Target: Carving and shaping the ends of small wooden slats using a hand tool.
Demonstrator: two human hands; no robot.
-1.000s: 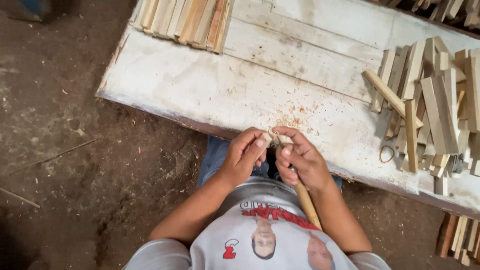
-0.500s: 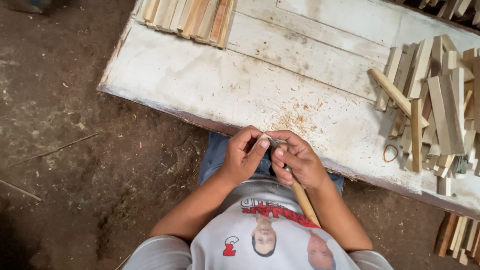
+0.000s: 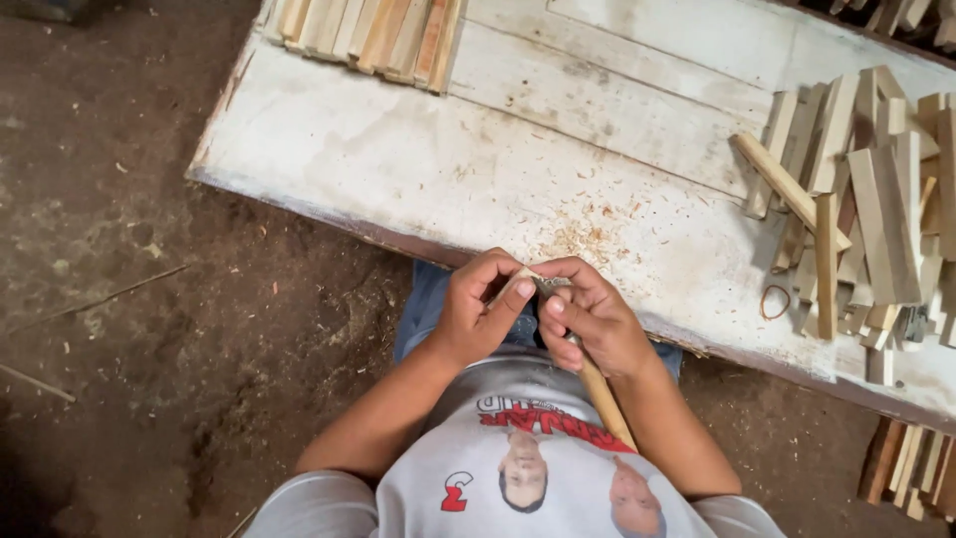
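Note:
My left hand (image 3: 476, 307) grips a small pale wooden piece (image 3: 518, 280) at the near edge of the white board table (image 3: 398, 169). My right hand (image 3: 590, 317) holds a tool with a long wooden handle (image 3: 605, 399) that runs back toward my chest; its metal tip (image 3: 551, 284) rests against the small piece between my thumbs. Both hands touch each other just in front of the table edge. Fine wood shavings (image 3: 583, 237) lie on the table right beyond them.
A loose heap of cut wooden sticks (image 3: 866, 199) covers the table's right side, with a rubber band (image 3: 775, 301) beside it. A neat row of sticks (image 3: 368, 30) lies at the far edge. More sticks (image 3: 911, 463) sit under the table at right. Dark dirt floor (image 3: 149, 299) to the left.
Both hands stay at the table edge, shifting only slightly as the tool works on the small piece. The view has moved a little.

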